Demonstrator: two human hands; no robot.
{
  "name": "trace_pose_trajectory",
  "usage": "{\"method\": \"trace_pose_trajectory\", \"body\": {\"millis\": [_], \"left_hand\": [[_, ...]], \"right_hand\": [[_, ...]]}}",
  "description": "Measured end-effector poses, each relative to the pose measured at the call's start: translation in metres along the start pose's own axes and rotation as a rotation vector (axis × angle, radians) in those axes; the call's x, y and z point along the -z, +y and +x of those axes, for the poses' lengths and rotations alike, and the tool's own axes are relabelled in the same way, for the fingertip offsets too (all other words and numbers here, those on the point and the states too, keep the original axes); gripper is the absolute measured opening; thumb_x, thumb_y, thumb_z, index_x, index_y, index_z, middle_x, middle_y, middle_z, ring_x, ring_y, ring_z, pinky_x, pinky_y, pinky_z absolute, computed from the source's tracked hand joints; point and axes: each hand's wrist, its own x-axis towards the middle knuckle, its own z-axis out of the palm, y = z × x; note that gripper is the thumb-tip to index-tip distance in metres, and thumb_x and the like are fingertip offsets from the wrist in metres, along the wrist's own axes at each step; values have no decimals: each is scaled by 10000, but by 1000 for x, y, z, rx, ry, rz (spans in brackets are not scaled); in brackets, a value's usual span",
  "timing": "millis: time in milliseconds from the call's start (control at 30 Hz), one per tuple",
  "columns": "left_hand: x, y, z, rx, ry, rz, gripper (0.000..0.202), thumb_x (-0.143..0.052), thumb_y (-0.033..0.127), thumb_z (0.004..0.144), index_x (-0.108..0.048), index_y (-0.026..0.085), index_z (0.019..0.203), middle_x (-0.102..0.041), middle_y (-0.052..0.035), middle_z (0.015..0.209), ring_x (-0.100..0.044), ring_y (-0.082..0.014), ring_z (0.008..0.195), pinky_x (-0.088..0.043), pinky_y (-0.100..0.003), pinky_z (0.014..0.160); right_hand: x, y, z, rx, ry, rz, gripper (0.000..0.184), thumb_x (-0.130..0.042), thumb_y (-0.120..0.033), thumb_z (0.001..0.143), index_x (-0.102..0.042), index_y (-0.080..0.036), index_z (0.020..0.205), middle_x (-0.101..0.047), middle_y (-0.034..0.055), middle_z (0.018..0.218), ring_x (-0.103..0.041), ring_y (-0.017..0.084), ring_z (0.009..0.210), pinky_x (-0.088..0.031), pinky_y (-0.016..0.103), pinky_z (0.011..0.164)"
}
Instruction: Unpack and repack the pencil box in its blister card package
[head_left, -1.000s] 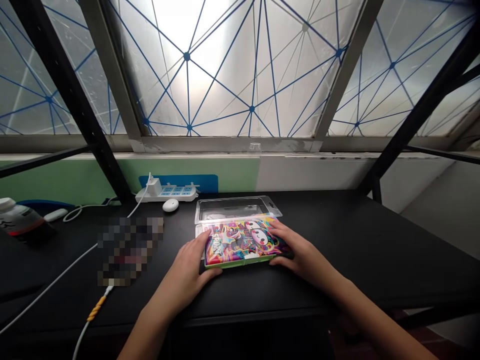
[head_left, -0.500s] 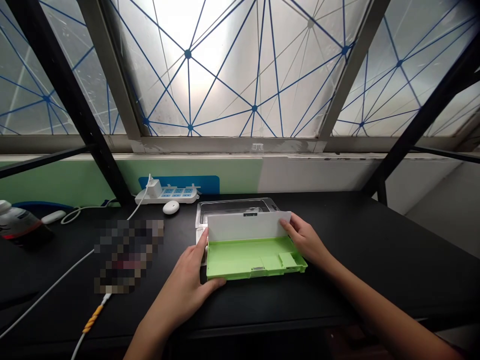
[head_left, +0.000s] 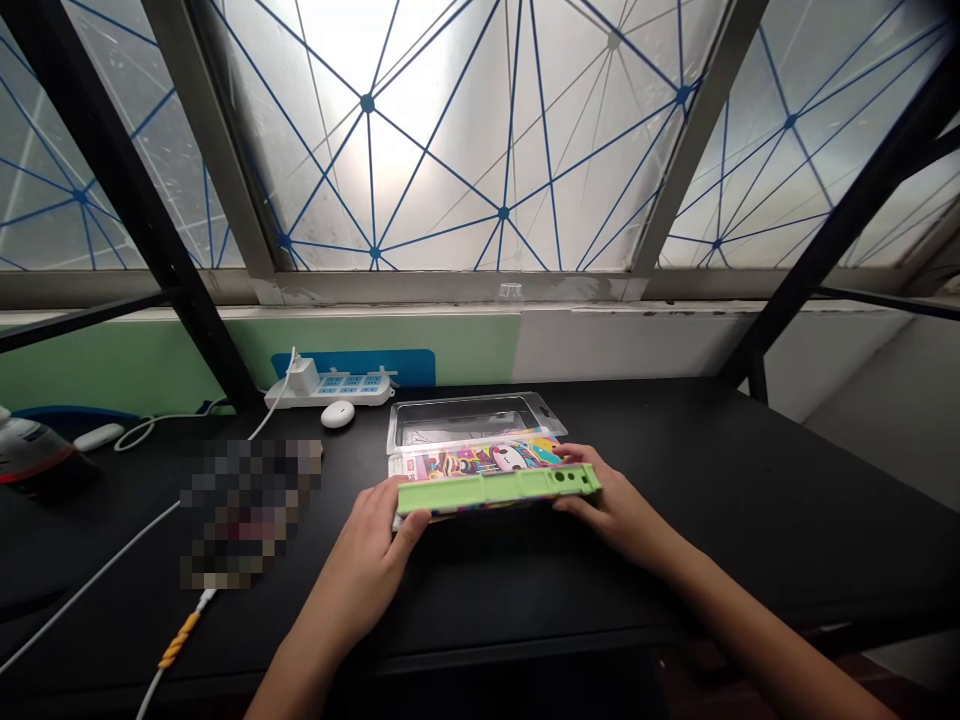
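A light-green plastic pencil case [head_left: 495, 490] is held between my two hands, tipped so that a long narrow side faces me. Small dark holes show near that side's right end. My left hand [head_left: 375, 540] grips the left end, thumb in front and fingers behind. Around the right end is my right hand [head_left: 615, 505], its thumb low at the front. Just behind the case is a colourful cartoon print [head_left: 495, 458]; I cannot tell whether it belongs to the case or the packaging. A clear plastic package tray [head_left: 465, 415] lies behind on the black table.
A white power strip [head_left: 337, 388] with a plug sits at the back left, near a white rounded object [head_left: 337, 414]. Further left are a blurred-out object [head_left: 251, 515] with a white cable [head_left: 176, 645] and a bottle [head_left: 34, 450]. Black metal posts [head_left: 817, 240] flank the window.
The opened case has been tipped, so its green inside and white inner flap are out of sight. Its narrow side now faces me, and the colourful print has come into view.
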Motion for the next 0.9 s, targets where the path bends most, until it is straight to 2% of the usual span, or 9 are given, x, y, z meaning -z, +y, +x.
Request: {"method": "trace_pose_trajectory", "body": {"millis": [67,133,233,333,500,567,667,767,900], "left_hand": [[-2,1,1,-19,10,20,463,-379,531,1015,-547,257,1348,-581,-82,1360,-473,-290,1286,-391,-494,1090],[-3,3,3,-14,20,53,453,-371,538,1014,-581,252,1296,-610,-80,1314,-498,-295,1241,-409,-495,1063],[-5,4,6,41,54,96,458,-371,559,1003,-600,231,1225,-649,-96,1223,-536,-312,1185,-441,-500,1009],[-5,2,7,93,101,102,510,-378,553,994,-541,183,1306,-646,-133,1241,-554,-315,1212,-452,-481,1006],[-4,-3,5,61,28,82,599,-312,525,1017,-381,173,1496,-505,-158,1487,-462,-307,1381,-337,-500,1131],[-4,-3,3,38,-11,103,664,-381,548,992,-298,188,1545,-438,-153,1544,-414,-325,1419,-270,-530,1165],[-5,-2,1,10,-29,140,876,-590,536,896,-155,222,1588,-427,-153,1551,-407,-352,1420,-244,-550,1168],[-5,-1,0,10,-23,147,933,-627,487,883,-79,238,1596,-458,-160,1529,-442,-348,1396,-283,-536,1143],[-3,2,0,26,-26,149,891,-587,480,911,-72,229,1593,-544,-160,1453,-477,-334,1372,-332,-501,1111]], "right_hand": [[-4,0,0,-74,36,6,526,-536,-538,934,-406,-239,1347,-693,101,1124,-694,276,953,-550,415,795],[-6,-2,3,-91,76,-48,486,-469,-550,964,-416,-223,1320,-696,102,1084,-690,277,931,-537,393,767],[-8,-6,10,-58,100,-242,416,-412,-574,979,-548,-206,1115,-688,99,992,-661,284,908,-503,389,767],[-9,-10,21,-36,69,-500,449,-348,-559,1002,-602,-199,915,-660,102,881,-626,286,828,-468,395,720],[-16,-34,34,138,122,-795,281,-447,-347,994,-646,-165,1069,-652,152,978,-592,316,901,-429,412,727],[-22,-51,36,241,92,-781,240,-459,-289,994,-641,-177,1104,-653,148,1032,-581,314,955,-423,419,771],[-35,-73,42,343,-14,-680,248,-488,-371,1000,-635,-195,1092,-654,117,1046,-570,296,984,-421,418,831],[-47,-82,52,335,-57,-624,279,-480,-416,1001,-634,-184,1005,-643,110,991,-555,290,952,-421,426,843],[-57,-76,64,271,-38,-518,226,-515,-379,987,-608,-176,955,-617,107,984,-538,271,937,-435,401,829]]}}
